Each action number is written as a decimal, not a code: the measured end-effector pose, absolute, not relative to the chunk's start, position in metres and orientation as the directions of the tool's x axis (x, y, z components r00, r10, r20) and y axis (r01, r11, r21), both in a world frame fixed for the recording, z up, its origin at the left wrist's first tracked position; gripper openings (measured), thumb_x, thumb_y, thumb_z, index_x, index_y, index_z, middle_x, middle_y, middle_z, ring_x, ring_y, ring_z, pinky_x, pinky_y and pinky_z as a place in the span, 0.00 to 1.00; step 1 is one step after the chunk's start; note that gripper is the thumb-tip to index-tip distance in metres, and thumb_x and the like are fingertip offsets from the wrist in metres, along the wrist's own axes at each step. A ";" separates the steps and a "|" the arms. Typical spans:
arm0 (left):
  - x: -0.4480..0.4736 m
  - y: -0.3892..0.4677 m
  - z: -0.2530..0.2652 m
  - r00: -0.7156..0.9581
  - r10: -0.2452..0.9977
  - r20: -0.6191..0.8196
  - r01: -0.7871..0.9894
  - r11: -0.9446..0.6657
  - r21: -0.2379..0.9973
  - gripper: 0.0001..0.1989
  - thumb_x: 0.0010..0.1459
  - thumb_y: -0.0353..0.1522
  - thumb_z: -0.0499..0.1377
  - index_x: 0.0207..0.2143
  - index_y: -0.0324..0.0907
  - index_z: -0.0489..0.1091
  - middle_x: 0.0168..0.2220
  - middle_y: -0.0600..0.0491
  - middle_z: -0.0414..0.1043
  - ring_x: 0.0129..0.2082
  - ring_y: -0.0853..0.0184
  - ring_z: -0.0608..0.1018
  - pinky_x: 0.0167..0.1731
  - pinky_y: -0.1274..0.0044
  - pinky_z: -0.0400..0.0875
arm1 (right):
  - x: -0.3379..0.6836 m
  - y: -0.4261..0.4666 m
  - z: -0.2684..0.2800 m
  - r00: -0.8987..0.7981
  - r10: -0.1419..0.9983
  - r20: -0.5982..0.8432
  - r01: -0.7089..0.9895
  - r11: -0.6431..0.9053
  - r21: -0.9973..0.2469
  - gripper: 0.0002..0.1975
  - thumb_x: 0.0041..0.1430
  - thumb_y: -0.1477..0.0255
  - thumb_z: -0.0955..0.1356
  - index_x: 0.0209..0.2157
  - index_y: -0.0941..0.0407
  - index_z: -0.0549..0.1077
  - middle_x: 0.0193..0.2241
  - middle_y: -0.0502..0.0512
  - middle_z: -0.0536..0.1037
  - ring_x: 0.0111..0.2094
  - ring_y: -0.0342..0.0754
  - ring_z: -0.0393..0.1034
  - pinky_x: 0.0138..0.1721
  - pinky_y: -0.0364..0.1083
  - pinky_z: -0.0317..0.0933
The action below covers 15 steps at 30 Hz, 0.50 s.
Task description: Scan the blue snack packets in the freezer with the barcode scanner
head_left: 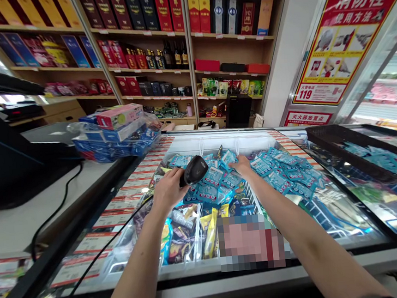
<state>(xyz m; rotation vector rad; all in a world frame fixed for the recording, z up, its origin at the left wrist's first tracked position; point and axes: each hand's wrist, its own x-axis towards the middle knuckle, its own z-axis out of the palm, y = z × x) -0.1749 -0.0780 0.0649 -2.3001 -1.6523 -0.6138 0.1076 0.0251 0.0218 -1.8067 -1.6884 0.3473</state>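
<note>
With twelve o'clock straight ahead of the person, the left hand (167, 189), at about eight from the middle of the view, had its fingers wrapped around the handle of a black scanner (196, 168), whose head pointed toward one. A thin cable (101, 251) ran from the scanner toward seven. The right hand (243, 166), at about four, gripped a blue packet (227, 159) by its near-right edge between the fingertips; the packet lay at the hand's ten o'clock, tilted up, near the scanner. More blue packets (211, 192) were spread between and beyond the hands, with a second heap (291, 173) at four, farther out, on the glass-topped freezer (210, 287). At three was a black tray (325, 135) with similar packets inside; at nine to ten, boxes in clear plastic (117, 135); at twelve, wooden shelves (191, 70); at two, a red poster (348, 38).
</note>
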 end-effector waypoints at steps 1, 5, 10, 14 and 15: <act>-0.173 -0.079 0.066 0.266 0.851 0.452 0.946 -0.320 0.045 0.17 0.53 0.36 0.53 0.46 0.44 0.64 0.47 0.50 0.70 0.46 0.59 0.72 0.39 0.73 0.67 | 0.111 0.022 0.022 0.184 0.960 0.213 0.754 0.001 -0.656 0.20 0.49 0.65 0.68 0.43 0.60 0.71 0.37 0.58 0.77 0.38 0.52 0.73 0.38 0.48 0.66; -0.156 -0.080 0.072 0.267 0.882 0.388 0.951 -0.305 0.040 0.18 0.54 0.39 0.52 0.47 0.46 0.64 0.45 0.52 0.72 0.40 0.59 0.75 0.31 0.74 0.66 | 0.136 0.005 0.026 0.208 0.955 0.213 0.601 0.047 -0.798 0.19 0.55 0.65 0.62 0.46 0.59 0.70 0.35 0.54 0.77 0.29 0.47 0.74 0.31 0.45 0.68; -0.126 -0.079 0.073 0.321 0.877 0.357 0.935 -0.353 0.028 0.16 0.54 0.40 0.51 0.45 0.48 0.66 0.42 0.53 0.74 0.40 0.61 0.76 0.30 0.76 0.64 | 0.174 -0.025 0.016 0.282 0.905 0.319 0.426 0.180 -0.887 0.18 0.53 0.64 0.63 0.44 0.58 0.70 0.34 0.55 0.76 0.30 0.48 0.74 0.34 0.48 0.71; -0.112 -0.075 0.063 0.361 0.872 0.330 0.923 -0.385 0.009 0.17 0.54 0.39 0.51 0.46 0.49 0.65 0.44 0.55 0.74 0.39 0.61 0.76 0.30 0.76 0.64 | 0.184 -0.043 0.003 0.322 0.908 0.268 0.388 0.131 -0.912 0.20 0.53 0.62 0.63 0.46 0.56 0.69 0.34 0.54 0.77 0.32 0.51 0.74 0.36 0.52 0.71; -0.110 -0.074 0.060 0.377 0.869 0.321 0.918 -0.396 -0.004 0.17 0.54 0.39 0.51 0.46 0.49 0.65 0.44 0.55 0.74 0.39 0.61 0.76 0.30 0.76 0.64 | 0.184 -0.044 0.001 0.317 0.915 0.252 0.386 0.118 -0.915 0.19 0.54 0.62 0.63 0.46 0.55 0.69 0.34 0.54 0.77 0.32 0.52 0.75 0.36 0.52 0.71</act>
